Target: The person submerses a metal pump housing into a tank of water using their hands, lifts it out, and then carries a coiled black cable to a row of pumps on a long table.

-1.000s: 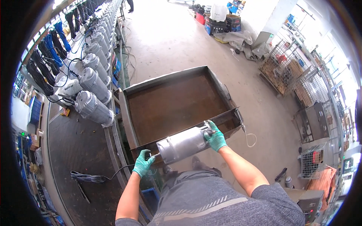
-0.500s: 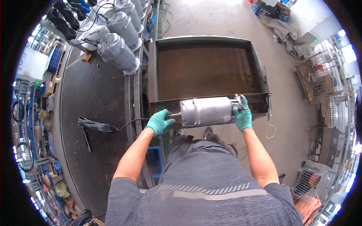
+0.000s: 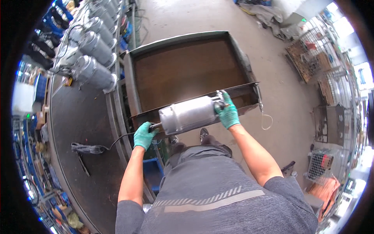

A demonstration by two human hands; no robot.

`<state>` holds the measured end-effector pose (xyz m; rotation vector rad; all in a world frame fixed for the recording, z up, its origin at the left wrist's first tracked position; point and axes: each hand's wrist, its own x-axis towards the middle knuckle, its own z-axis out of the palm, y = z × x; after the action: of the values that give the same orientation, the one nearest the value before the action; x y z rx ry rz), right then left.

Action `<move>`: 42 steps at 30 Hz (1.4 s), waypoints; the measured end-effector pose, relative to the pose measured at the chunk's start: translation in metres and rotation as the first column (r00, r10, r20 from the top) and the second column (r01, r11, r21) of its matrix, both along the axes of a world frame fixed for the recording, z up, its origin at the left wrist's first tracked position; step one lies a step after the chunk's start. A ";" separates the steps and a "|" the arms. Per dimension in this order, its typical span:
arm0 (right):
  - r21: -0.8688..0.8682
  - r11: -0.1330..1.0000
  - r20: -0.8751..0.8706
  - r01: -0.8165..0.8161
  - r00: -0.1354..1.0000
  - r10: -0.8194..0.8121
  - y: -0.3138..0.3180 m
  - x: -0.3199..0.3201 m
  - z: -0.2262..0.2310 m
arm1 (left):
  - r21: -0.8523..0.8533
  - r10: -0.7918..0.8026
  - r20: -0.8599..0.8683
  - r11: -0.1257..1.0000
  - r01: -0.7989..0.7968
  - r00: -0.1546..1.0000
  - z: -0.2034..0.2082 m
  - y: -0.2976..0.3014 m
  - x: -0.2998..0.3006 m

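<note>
Silver cylinder lay on its side between the person's two hands, at the near edge of a tray; whether it touched that edge could not be told. Largest in the scene, a dark-topped bench ran along the left, next to the rectangular tray with its brown floor. A row of grey cylinders lined the bench's far end. A blue bin sat low beside the person's legs. In green gloves, the right hand had its fingers wrapped round a metal fitting at the cylinder's right end, while the left hand had its fingers bent close about a short shaft at the other. Smaller, a bundled cord lay on the bench, its dark lead reaching the left glove.
</note>
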<state>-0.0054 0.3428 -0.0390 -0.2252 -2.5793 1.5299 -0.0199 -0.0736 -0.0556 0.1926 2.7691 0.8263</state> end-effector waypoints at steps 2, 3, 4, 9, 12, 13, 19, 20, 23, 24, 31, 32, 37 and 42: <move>-0.151 0.988 -0.022 -0.026 0.999 0.023 0.002 -0.001 -0.004 | 0.017 0.039 0.055 0.999 -0.040 0.998 0.001 0.001 0.000; -0.477 0.879 0.055 0.001 0.998 0.029 0.010 0.002 -0.009 | 0.058 0.057 0.041 0.997 -0.059 0.998 0.001 0.001 0.001; -0.451 0.892 0.070 -0.038 0.994 0.078 0.014 0.007 -0.001 | 0.093 0.090 0.029 0.991 -0.092 0.996 -0.001 -0.001 0.005; 0.305 0.952 -0.036 -0.038 0.998 0.051 0.114 0.028 0.024 | 0.297 0.406 0.023 0.870 -0.394 0.914 0.007 -0.009 0.037; 0.355 0.815 0.034 0.458 0.865 -0.501 0.197 0.044 -0.036 | 0.275 0.488 -0.031 0.843 -0.462 0.872 0.010 -0.010 0.053; 0.378 0.778 0.123 0.502 0.805 -0.580 0.215 0.048 -0.051 | 0.373 0.497 0.026 0.800 -0.469 0.868 0.018 0.000 0.054; -0.497 0.622 0.743 0.605 0.667 -0.055 0.220 0.024 -0.023 | 0.485 0.547 0.029 0.724 -0.490 0.837 0.052 0.040 0.058; -0.677 0.431 0.669 0.596 0.743 0.024 0.215 0.025 -0.016 | 0.551 0.524 0.050 0.696 -0.461 0.850 0.068 0.052 0.057; -0.599 0.709 0.512 0.372 0.859 -0.017 0.148 0.033 0.044 | 0.632 0.431 0.013 0.695 -0.341 0.902 0.097 0.085 0.054; -0.580 0.768 0.432 0.272 0.902 0.007 0.126 0.039 0.059 | 0.665 0.386 0.005 0.688 -0.292 0.923 0.112 0.102 0.052; -0.240 0.888 0.186 -0.392 0.880 0.438 -0.020 0.057 0.094 | 0.801 0.074 -0.040 0.599 -0.012 0.996 0.144 0.184 0.047; -0.144 0.886 0.089 -0.440 0.886 0.455 -0.036 0.055 0.091 | 0.839 0.092 -0.069 0.545 0.008 0.993 0.147 0.195 0.046; -0.030 0.848 0.109 -0.529 0.842 0.529 -0.067 0.049 0.085 | 0.906 0.402 0.369 0.047 -0.421 0.838 0.138 0.170 0.032; 0.165 0.985 0.064 -0.044 0.997 0.033 -0.008 0.059 0.087 | 0.770 0.502 0.636 -0.366 -0.523 0.586 0.060 0.052 0.025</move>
<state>0.0539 0.3349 0.0478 -0.2082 -2.7568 1.3288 0.0056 -0.0221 0.0040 -1.0468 1.2349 2.9192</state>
